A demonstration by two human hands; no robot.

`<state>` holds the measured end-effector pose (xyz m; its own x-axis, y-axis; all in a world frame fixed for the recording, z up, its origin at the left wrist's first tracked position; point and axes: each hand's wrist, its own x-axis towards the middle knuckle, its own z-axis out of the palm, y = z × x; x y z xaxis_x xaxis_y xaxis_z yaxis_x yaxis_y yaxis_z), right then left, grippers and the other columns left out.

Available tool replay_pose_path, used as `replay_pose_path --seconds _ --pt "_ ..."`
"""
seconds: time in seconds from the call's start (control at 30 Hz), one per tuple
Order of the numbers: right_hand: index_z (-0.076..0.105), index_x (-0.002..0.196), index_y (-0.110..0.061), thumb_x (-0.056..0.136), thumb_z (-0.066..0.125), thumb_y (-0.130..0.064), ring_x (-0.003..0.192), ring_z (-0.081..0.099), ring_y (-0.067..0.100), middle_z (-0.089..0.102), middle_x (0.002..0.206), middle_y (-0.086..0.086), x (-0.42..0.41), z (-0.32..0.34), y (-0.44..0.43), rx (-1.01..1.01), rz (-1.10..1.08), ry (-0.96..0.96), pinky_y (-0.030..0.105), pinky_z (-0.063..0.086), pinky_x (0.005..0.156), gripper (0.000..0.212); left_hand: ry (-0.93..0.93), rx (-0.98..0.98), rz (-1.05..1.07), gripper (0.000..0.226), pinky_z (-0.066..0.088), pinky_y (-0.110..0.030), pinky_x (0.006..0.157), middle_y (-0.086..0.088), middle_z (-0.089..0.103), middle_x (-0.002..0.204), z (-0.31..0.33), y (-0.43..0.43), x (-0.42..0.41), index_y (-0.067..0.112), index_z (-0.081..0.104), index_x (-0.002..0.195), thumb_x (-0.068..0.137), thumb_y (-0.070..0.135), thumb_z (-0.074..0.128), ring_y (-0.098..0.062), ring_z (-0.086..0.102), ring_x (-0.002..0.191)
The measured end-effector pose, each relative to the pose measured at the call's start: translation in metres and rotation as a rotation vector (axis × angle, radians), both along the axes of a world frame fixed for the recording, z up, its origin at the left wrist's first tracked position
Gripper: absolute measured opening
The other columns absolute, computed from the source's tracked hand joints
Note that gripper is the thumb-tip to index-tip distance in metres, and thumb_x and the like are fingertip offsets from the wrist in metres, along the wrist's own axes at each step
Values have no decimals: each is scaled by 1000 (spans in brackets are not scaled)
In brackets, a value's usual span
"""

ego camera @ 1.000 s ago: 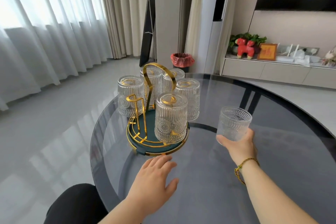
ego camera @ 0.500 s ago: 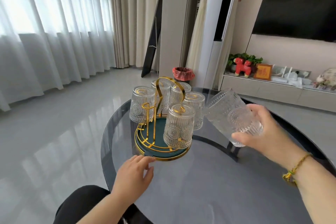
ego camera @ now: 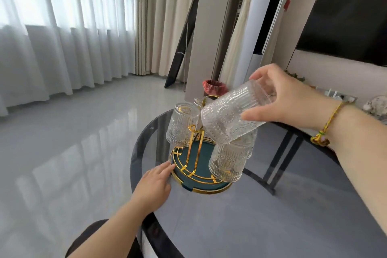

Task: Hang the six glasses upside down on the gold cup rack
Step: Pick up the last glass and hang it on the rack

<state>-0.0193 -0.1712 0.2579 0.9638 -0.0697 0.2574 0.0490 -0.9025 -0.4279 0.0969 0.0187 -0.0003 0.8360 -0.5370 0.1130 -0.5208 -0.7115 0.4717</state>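
Right hand (ego camera: pixel 293 100) clamped around tilted ribbed glass (ego camera: pixel 230 115) above gold cup rack (ego camera: pixel 196 165), left hand (ego camera: pixel 155 182) spread, fingertips touching its rim

A clear embossed glass (ego camera: pixel 232 115) is held tilted, mouth down-left, above the gold cup rack (ego camera: pixel 199 165) near the round table's left edge. Other ribbed glasses (ego camera: pixel 181 125) hang inverted on its prongs.

Bare gold peg (ego camera: pixel 193 132) at frame centre stands open from the lower left. Hung glasses crowd it: one (ego camera: pixel 181 124) upper left, one (ego camera: pixel 228 163) lower right. The tilted glass (ego camera: pixel 232 114) in the right hand (ego camera: pixel 293 98) blocks the upper-right approach. Left hand (ego camera: pixel 155 184) occupies the rack rim (ego camera: pixel 207 190), lower left.
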Motion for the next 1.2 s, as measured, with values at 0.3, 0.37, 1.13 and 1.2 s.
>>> replay_pose_path --seconds 0.3,0.37,1.13,1.2 --pt "38 116 -30 57 72 -45 95 40 5 38 106 -12 49 -12 27 -117 35 61 6 28 62 70 -40 7 -31 53 5 -31 116 6 17 153 -7 0 4 28 18 141 91 16 31 -9 13 140" --pt "38 122 -26 60 72 -44 99 37 5 37 108 -10 57 -17 31 -150 38 69 14 32 72 73 -31 -14 -14 52 5 -30 116 7 21 152 -7 0 4 28 21 140 91 15 31 -8 14 139" --pt "28 131 -16 65 70 -41 126 37 22 39 140 6 88 -83 45 -197 48 323 32 35 99 82 -20 -55 38 50 10 -30 115 8 31 148 -8 -1 3 29 26 137 90 13 32 -10 19 138" --pt "28 131 -16 66 70 -40 126 37 22 40 140 6 87 -85 44 -209 65 320 32 35 99 81 -19 -52 46 51 11 -30 115 8 31 148 -7 -1 2 29 27 137 89 13 32 -10 20 138"
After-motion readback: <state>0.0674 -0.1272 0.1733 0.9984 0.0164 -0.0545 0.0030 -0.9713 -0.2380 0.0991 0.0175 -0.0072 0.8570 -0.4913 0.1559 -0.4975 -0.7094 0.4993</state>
